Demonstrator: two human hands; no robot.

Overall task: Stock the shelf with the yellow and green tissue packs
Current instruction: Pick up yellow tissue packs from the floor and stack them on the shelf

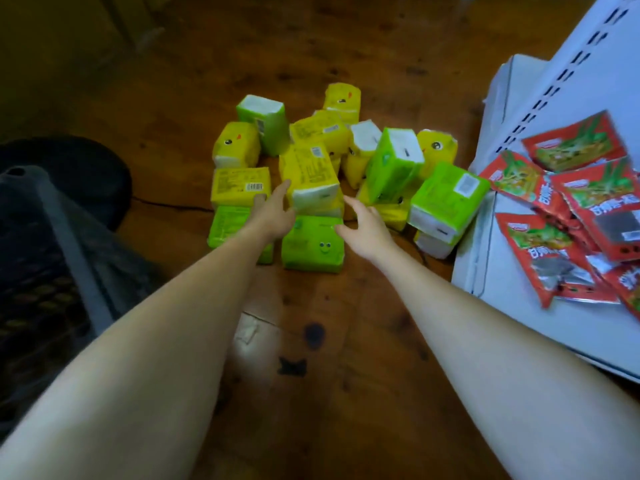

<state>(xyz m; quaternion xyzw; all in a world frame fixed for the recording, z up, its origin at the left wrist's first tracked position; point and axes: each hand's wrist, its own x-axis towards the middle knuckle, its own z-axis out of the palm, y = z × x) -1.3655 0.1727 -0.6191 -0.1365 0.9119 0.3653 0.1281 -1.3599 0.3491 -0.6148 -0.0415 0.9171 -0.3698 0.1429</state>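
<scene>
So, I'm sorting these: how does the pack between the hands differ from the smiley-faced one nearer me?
The first pack is yellow, the smiley pack green. The first pack shows printed text and a white end; the smiley pack shows its face. Both are tissue packs.

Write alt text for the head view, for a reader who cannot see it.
A left hand and right hand reach for a yellow tissue pack in a pile of yellow and green packs on a wooden floor. Red snack packets lie on a white shelf at right.
</scene>
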